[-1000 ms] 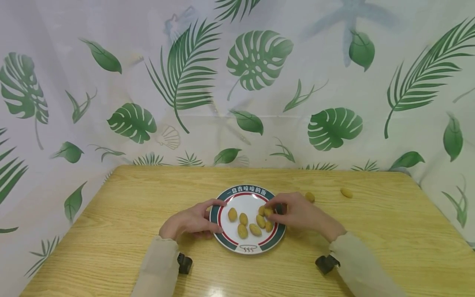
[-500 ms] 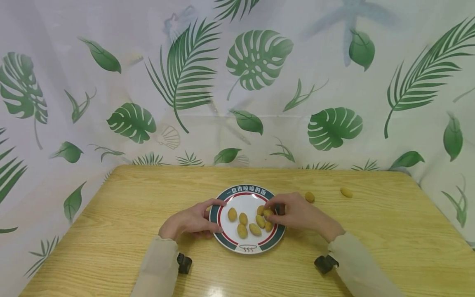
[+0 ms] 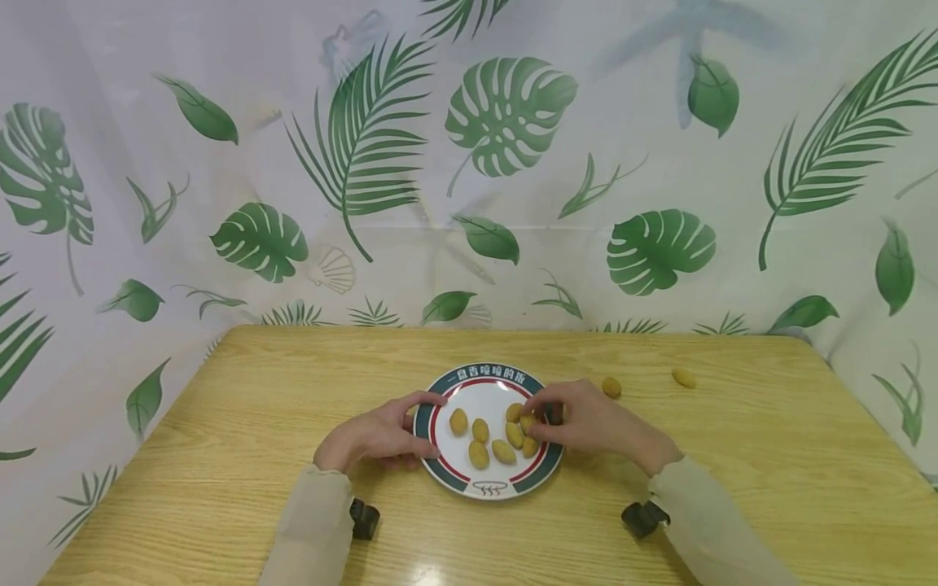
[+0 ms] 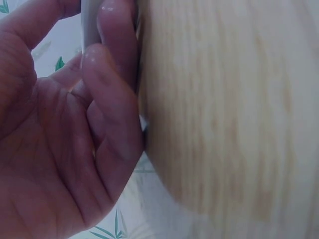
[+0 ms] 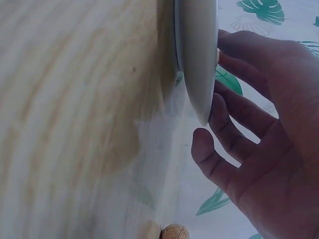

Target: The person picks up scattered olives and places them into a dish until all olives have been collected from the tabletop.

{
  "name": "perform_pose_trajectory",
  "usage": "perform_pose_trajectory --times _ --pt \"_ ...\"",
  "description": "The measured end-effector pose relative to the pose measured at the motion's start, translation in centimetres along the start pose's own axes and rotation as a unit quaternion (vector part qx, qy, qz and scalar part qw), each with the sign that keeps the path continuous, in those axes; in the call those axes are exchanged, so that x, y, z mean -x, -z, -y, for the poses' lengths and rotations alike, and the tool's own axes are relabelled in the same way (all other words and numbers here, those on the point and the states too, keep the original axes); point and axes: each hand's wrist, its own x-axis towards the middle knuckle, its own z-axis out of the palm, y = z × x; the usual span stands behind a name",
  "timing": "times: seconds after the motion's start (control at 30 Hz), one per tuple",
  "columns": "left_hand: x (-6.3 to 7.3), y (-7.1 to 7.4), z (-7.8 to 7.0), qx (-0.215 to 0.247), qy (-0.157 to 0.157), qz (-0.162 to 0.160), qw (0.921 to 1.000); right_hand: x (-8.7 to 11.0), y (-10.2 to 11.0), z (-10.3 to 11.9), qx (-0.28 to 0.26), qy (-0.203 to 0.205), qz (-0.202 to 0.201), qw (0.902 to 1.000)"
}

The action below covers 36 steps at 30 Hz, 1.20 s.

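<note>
A round white plate (image 3: 479, 398) with a dark green rim and a red ring lies on the table. Several oval, yellow-brown nuts in their shells (image 3: 479, 455) are on it. My left hand (image 3: 375, 433) grips the plate's left rim, thumb and index finger on top; in the left wrist view other fingers curl at the plate's edge (image 4: 90, 25). My right hand (image 3: 589, 421) reaches over the right rim, and its thumb and index finger pinch a nut (image 3: 527, 422) on the plate, partly hidden. From the right wrist, the plate's underside (image 5: 197, 64) hides those fingertips.
Two more nuts lie on the wooden table (image 3: 242, 407) beyond my right hand: a rounder nut (image 3: 611, 387) and, farther right, a longer nut (image 3: 684, 378). A leaf-print curtain (image 3: 513, 203) rises behind the table's back edge.
</note>
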Motion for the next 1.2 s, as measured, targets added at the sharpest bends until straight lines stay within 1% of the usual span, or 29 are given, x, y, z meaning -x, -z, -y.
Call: perform_pose_trajectory --times 0.27,0.4,0.53,0.63,0.73,0.8,1.2 --pt "0.1 0.0 0.0 -0.002 -0.013 0.001 0.9999 0.3 0.5 0.3 -0.034 -0.006 -0.007 0.9994" --pt "0.2 0.0 -0.1 -0.003 -0.012 0.001 0.9999 0.6 0.7 0.1 -0.035 0.001 -0.018 0.9992" --pt "0.2 0.0 -0.1 -0.004 -0.012 0.0 0.9999 0.8 1.0 0.0 -0.023 -0.007 -0.027 0.9994" --pt "0.2 0.0 -0.1 -0.005 -0.011 -0.001 0.9999 0.9 1.3 0.0 -0.017 0.001 -0.037 0.9992" --pt "0.1 -0.1 -0.1 -0.005 -0.012 -0.001 0.9999 1.0 1.6 -0.1 -0.02 0.019 -0.049 0.9984" --pt "0.1 -0.1 -0.1 -0.002 -0.011 0.0 0.9999 1.1 1.7 -0.2 -0.027 0.023 -0.054 0.998" --pt "0.0 0.0 0.1 0.005 -0.014 0.004 0.9999 2.1 2.6 -0.9 -0.022 -0.002 -0.07 0.9973"
